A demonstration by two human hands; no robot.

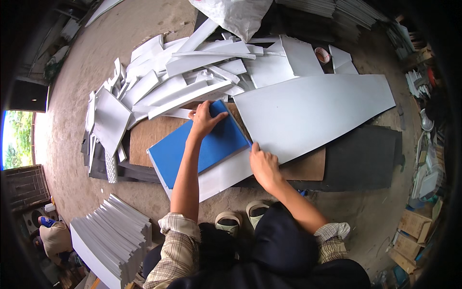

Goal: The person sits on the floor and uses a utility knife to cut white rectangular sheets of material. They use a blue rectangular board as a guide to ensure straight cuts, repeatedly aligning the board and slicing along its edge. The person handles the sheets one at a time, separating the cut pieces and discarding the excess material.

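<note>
A flat blue rectangular board (pixel 207 149) lies tilted over a white foam sheet (pixel 211 185). My left hand (pixel 206 120) presses on its far end, thumb and fingers spread across the edge. At the board's right edge, my right hand (pixel 263 166) is closed around a slim blue cutter knife (pixel 250 143). Most of the knife is hidden by the fingers, and its blade cannot be made out. Just beyond this hand, a large white sheet (pixel 317 113) stretches to the right.
White offcuts (pixel 183 62) are heaped beyond my hands. Beneath the work lie a brown board (pixel 303 166) and black sheets (pixel 358 159). A tape roll (pixel 322 55) sits at the far right. Stacked white sheets (pixel 110 241) stand near left; cardboard boxes (pixel 411 231) line the right side.
</note>
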